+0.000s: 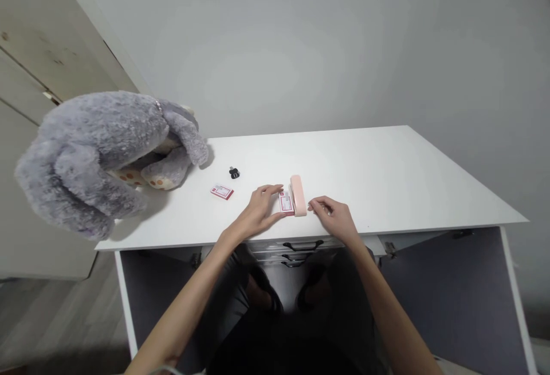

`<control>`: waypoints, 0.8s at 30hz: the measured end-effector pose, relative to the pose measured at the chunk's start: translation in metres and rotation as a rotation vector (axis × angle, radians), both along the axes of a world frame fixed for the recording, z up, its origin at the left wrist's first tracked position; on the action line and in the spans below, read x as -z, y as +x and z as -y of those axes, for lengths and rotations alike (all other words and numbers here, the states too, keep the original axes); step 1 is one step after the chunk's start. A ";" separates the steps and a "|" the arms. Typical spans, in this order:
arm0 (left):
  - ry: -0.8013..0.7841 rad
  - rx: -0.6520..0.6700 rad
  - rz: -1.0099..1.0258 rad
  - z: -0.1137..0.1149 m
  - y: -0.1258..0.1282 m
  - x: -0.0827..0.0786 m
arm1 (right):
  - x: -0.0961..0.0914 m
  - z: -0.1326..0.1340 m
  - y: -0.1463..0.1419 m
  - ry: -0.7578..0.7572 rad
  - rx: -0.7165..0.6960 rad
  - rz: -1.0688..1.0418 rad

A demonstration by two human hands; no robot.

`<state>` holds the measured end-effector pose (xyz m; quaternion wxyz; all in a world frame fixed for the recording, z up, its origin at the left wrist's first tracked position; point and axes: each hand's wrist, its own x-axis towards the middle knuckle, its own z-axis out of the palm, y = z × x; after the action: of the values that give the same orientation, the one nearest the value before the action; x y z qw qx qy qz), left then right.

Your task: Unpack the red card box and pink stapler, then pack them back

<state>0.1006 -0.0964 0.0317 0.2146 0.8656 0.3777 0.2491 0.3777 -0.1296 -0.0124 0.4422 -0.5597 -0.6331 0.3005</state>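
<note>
My left hand [259, 210] spans a small white box with red edges [286, 202], its thumb at the near end and a finger at the far end. Close against the box's right side lies a pale pink stapler [298, 196], lengthwise away from me. My right hand [333, 215] rests just right of the stapler, apart from it. Its fingers are curled and pinched together, and whatever may be between them is too small to make out. Farther left lies a second red-and-white box [222, 192], with a small black object [234, 172] beyond it.
A large grey plush toy [107, 134] slumps over the left end of the white desk [365, 174]. Behind the desk rises a grey wall [301, 48]. Below the front edge are drawers with black handles [303, 245] and open cabinet doors [464, 295].
</note>
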 end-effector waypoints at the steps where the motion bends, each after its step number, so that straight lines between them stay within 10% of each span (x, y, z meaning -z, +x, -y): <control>1: 0.001 0.003 -0.004 0.000 0.000 0.001 | 0.000 0.000 0.000 0.000 -0.001 -0.001; 9: 0.135 -0.072 0.034 -0.001 -0.008 -0.001 | -0.001 0.000 0.001 0.007 -0.004 0.000; 19: 0.307 -0.806 -0.068 -0.023 -0.077 0.010 | 0.000 0.000 0.000 -0.005 0.012 0.009; 24: 0.191 -0.914 -0.148 -0.014 -0.097 0.015 | 0.000 0.001 -0.001 -0.019 0.019 0.000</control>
<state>0.0041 -0.0823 0.0163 -0.0252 0.6419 0.7096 0.2894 0.3770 -0.1303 -0.0124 0.4397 -0.5699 -0.6249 0.3022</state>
